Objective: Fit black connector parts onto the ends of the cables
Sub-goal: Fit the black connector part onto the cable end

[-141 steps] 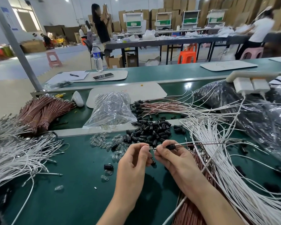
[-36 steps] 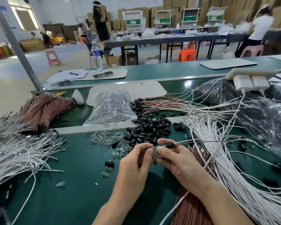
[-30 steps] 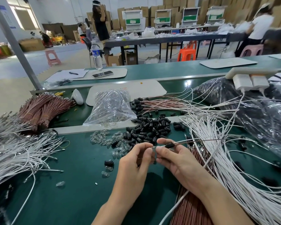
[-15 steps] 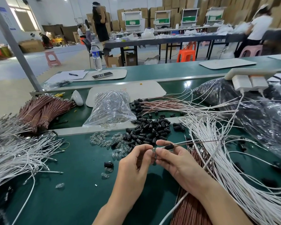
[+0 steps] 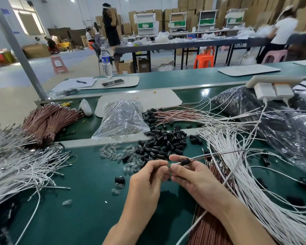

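Observation:
Over the green bench my left hand (image 5: 149, 177) and my right hand (image 5: 193, 175) meet fingertip to fingertip. A black connector part (image 5: 185, 162) sits on a thin cable pair (image 5: 215, 155), one white and one brown, that runs off to the right. My right thumb and fingers pinch the cable just left of the connector. My left fingertips pinch the cable's metal end; the tip itself is hidden between the fingers. A heap of loose black connector parts (image 5: 162, 143) lies just beyond the hands.
Clear small bulbs (image 5: 113, 153) lie left of the heap. White cables (image 5: 254, 174) spread at the right, more white cables (image 5: 16, 167) at the left. Brown cable bundles (image 5: 48, 119), a clear bag (image 5: 122, 119), dark bags (image 5: 281, 121) and a power strip (image 5: 272, 85) sit further back.
Both hands stay together at the same spot with small finger adjustments on the cable end. The black connector part remains on the cable by my right thumb.

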### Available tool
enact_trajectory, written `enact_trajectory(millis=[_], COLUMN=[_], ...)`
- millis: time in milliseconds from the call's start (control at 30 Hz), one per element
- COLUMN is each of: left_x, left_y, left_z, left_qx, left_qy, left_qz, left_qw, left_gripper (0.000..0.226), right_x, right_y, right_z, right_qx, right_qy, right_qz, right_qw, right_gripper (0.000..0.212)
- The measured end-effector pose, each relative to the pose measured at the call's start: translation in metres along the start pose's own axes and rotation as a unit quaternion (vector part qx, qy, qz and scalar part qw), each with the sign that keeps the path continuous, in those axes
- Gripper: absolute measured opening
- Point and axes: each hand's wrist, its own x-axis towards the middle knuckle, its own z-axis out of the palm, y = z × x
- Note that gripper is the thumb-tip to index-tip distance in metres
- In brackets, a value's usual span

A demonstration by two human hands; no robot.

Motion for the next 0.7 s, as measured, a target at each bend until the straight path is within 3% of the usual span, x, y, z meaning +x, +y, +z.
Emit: enact_trajectory(millis=[533, 700], left_x=[-0.0012, -0.0009], left_y=[0.0048, 0.005], left_z=[0.001, 0.0015], left_qx=[-0.01, -0.013], left_qy=[0.0, 0.01], left_qz=[-0.009, -0.009], left_qw=[1.0, 1.0], left_gripper=[0.017, 0.014], right_x=[-0.0018, -0.0016], right_y=[-0.0031, -0.003], right_z=[0.0011, 0.0009], right_qx=[0.024, 0.035], right_qy=[-0.014, -0.022], right_qz=[0.006, 0.007], right_qw=[1.0, 0.999], right_gripper=[0.044, 0.036])
